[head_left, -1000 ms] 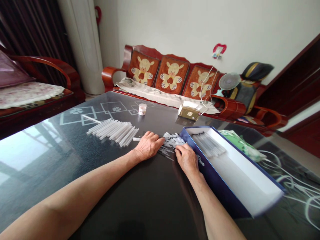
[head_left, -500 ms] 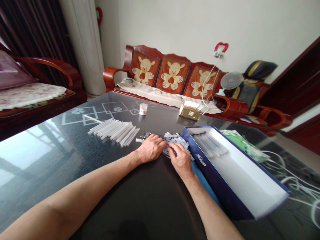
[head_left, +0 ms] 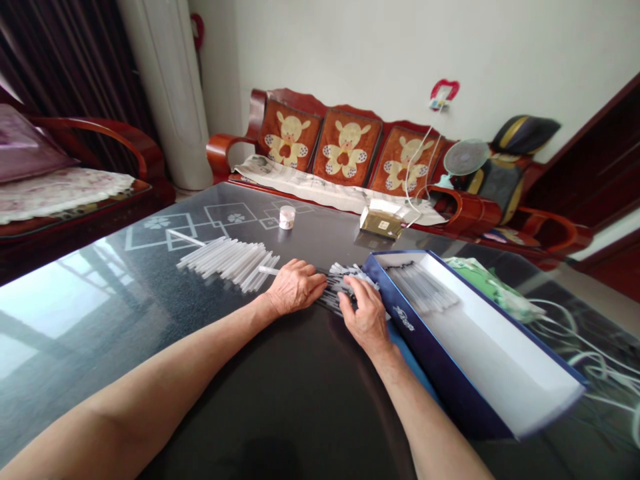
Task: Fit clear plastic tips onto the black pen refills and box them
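Note:
My left hand (head_left: 299,287) is closed, knuckles up, low over the dark table. A whitish tube (head_left: 269,270) sticks out from its left side, and the rest of it is hidden by the fingers. Left of that hand lies a row of translucent white tubes (head_left: 227,263), side by side. My right hand (head_left: 367,313) has its thumb and fingers apart, with the fingertips at a pile of thin pale and dark pieces (head_left: 337,287) between the hands. Their exact kind is too small to tell.
A long blue box (head_left: 415,340) with white inside holds several thin clear tubes with dark ends (head_left: 425,287). Farther back stand a small white jar (head_left: 287,217) and a gold tissue box (head_left: 380,223). Green cloth (head_left: 493,287) and white cables (head_left: 595,360) lie at the right.
My left hand has moved slightly left and up, away from the pile, with the whitish tube's end shifting left. My right hand's thumb and fingers have spread and moved off the left hand.

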Action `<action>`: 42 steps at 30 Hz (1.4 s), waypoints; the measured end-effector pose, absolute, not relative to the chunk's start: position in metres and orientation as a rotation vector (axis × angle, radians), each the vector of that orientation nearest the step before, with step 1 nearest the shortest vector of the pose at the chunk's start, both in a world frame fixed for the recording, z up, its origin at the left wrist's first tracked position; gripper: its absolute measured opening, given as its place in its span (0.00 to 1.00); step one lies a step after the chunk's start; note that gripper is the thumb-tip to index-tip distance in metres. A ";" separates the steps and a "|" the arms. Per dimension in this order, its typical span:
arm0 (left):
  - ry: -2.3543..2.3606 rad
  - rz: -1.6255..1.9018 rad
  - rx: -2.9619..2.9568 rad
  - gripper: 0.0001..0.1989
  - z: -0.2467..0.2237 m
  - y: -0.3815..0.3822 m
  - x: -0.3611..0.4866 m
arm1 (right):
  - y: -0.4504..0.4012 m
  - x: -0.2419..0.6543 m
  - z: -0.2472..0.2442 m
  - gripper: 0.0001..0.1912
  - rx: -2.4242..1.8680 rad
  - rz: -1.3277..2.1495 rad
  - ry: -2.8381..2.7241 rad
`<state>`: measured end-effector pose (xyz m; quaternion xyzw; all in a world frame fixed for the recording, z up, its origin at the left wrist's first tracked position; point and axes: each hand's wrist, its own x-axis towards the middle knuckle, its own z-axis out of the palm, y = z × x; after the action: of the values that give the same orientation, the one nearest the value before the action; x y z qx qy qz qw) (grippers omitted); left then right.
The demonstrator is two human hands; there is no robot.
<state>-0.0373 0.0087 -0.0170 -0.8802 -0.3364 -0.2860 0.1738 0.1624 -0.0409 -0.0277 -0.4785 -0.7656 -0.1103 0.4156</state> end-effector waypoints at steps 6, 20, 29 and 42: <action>-0.858 -0.776 -2.573 0.18 -0.016 0.007 -0.038 | -0.040 0.153 -0.030 0.11 -1.226 -0.292 -2.027; -1.119 -0.813 -2.450 0.17 -0.007 0.031 -0.065 | -0.032 0.157 -0.039 0.06 -1.410 -0.363 -2.011; -0.960 -1.368 -2.577 0.13 0.005 0.020 -0.053 | -0.029 0.158 -0.040 0.13 -1.347 -0.309 -1.919; -1.641 -3.222 -2.386 0.18 0.007 0.019 -0.031 | -0.027 0.161 -0.039 0.16 -1.277 -0.107 -1.645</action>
<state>-0.0311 0.0185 0.0075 -0.4560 -0.3137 -0.6159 -0.5606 0.1614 -0.0270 -0.0387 -0.5288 -0.6814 -0.0441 0.5040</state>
